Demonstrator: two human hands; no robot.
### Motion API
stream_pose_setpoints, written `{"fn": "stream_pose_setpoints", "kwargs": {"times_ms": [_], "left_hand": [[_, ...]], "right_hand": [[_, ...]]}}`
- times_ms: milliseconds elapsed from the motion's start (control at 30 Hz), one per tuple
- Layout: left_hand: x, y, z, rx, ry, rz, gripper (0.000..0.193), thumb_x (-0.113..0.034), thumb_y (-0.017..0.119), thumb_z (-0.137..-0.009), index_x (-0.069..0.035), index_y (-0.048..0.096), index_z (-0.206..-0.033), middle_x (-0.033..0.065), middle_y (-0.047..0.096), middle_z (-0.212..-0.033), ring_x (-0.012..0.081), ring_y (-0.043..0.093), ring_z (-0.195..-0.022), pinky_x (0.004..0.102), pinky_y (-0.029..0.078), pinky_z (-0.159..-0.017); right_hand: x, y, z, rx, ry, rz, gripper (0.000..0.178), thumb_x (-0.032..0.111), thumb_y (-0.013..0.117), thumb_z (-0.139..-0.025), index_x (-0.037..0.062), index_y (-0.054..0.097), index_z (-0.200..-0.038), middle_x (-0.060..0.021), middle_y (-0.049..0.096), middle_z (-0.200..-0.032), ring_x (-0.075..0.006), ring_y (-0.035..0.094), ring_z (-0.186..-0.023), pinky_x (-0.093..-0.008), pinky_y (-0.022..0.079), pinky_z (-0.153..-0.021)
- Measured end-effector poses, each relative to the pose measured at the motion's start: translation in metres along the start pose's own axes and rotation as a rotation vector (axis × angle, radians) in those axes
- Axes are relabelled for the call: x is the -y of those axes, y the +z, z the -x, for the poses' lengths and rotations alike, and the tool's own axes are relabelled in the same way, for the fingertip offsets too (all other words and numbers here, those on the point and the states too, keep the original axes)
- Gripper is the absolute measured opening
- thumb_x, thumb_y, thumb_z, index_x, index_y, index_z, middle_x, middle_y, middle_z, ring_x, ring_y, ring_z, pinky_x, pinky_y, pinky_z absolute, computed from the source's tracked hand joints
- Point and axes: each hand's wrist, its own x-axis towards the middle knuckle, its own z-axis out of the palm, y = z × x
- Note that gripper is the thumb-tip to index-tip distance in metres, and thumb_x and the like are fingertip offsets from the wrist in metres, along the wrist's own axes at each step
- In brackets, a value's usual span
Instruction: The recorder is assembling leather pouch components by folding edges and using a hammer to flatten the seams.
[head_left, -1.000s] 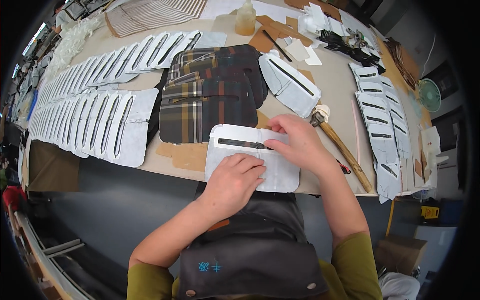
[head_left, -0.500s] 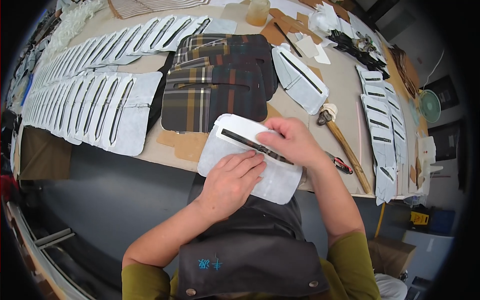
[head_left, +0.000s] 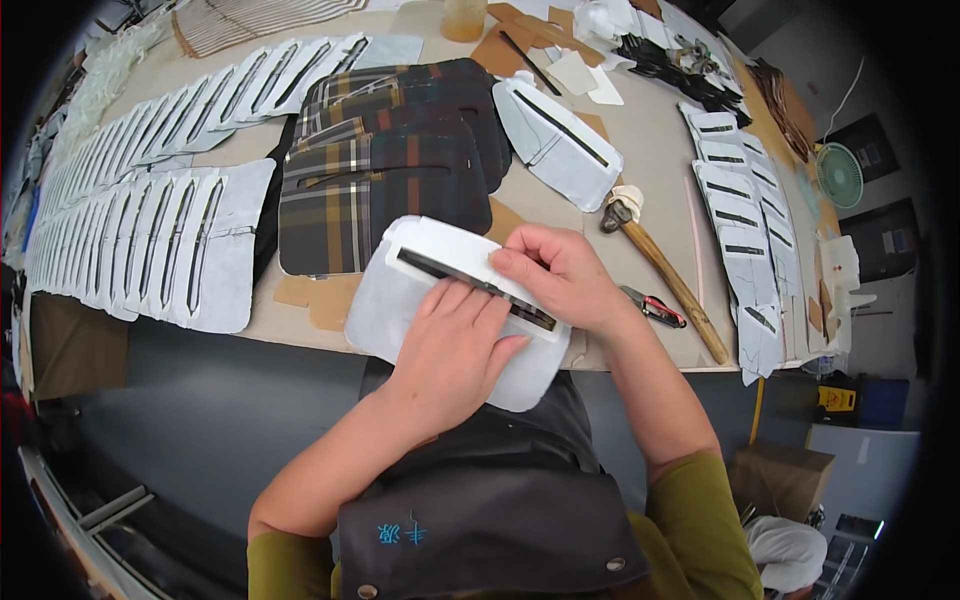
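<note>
A white-backed fabric panel [head_left: 375, 305] with rounded corners lies tilted across the table's front edge, over my lap. A long dark slot with a white border runs along it, and a bit of plaid shows inside. My right hand [head_left: 560, 275] pinches the panel's upper strip between thumb and fingers, just above the slot. Flat on the panel, my left hand [head_left: 450, 345] has its fingers stretched out and its thumb apart; the fingertips dip into the slot and are hidden there. Beyond the panel sits a stack of dark plaid panels [head_left: 400, 180].
Rows of overlapping white slotted pieces [head_left: 225, 240] cover the table's left; more slotted pieces [head_left: 735, 215] hang at the right edge. A wooden-handled hammer [head_left: 670, 275], red-and-black cutters [head_left: 655, 307] and another slotted panel [head_left: 560, 140] lie right of the stack. A jar [head_left: 464, 20] stands behind.
My left fingers have gone from lying beside the slot to having their tips inside it, and the slot gapes wider. The right hand keeps its pinch. The whole view has shifted slightly.
</note>
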Motion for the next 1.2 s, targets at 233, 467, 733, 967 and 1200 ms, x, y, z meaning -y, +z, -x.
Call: {"fn": "stream_pose_setpoints", "kwargs": {"times_ms": [233,467,733,967,1200], "left_hand": [[0.01,0.009,-0.006,-0.04,0.041,0.081,0.018,-0.016,0.082,-0.076,-0.013,0.074,-0.092,0.0005,0.062,-0.093,0.026,0.057,-0.097,0.0435,0.039,-0.095],[0.013,0.008,-0.004,-0.097,0.046,-0.051,0.015,-0.017,0.08,-0.077,-0.014,0.072,-0.089,-0.0003,0.06,-0.091,0.023,0.057,-0.095,0.0432,0.037,-0.099],[0.013,0.015,0.0,-0.205,0.072,-0.069,0.021,-0.016,0.086,-0.069,-0.015,0.072,-0.084,-0.0022,0.063,-0.089,0.0225,0.059,-0.092,0.0415,0.036,-0.094],[0.012,0.015,0.002,-0.239,0.079,-0.131,0.022,-0.016,0.086,-0.067,-0.015,0.072,-0.084,-0.0029,0.064,-0.091,0.0222,0.059,-0.093,0.0409,0.035,-0.095],[0.013,0.015,0.003,-0.217,0.073,-0.129,0.02,-0.016,0.085,-0.069,-0.015,0.073,-0.085,-0.0024,0.065,-0.091,0.023,0.058,-0.094,0.0407,0.035,-0.095]], "right_hand": [[-0.011,0.015,-0.011,-0.195,0.0,0.229,0.03,0.031,0.069,-0.097,0.0019,0.068,-0.089,-0.01,0.064,-0.068,-0.0188,0.057,-0.058,-0.0356,0.047,-0.058],[0.005,-0.015,-0.007,-0.146,-0.145,0.567,0.012,0.016,0.074,-0.088,0.0057,0.068,-0.091,-0.0068,0.06,-0.069,-0.0225,0.059,-0.062,-0.0345,0.048,-0.06],[0.051,-0.027,-0.002,0.617,-0.028,0.768,0.019,0.005,0.071,-0.073,0.0072,0.069,-0.091,-0.0075,0.063,-0.073,-0.0291,0.064,-0.072,-0.0397,0.048,-0.065],[0.071,-0.016,-0.016,0.781,0.008,1.066,0.019,0.001,0.063,-0.072,0.0103,0.072,-0.086,-0.0102,0.069,-0.075,-0.0345,0.067,-0.079,-0.0454,0.048,-0.066],[0.068,-0.017,-0.014,0.723,-0.046,1.068,0.014,0.001,0.064,-0.073,0.0103,0.07,-0.082,-0.0092,0.068,-0.074,-0.0336,0.067,-0.078,-0.0453,0.048,-0.064]]}}
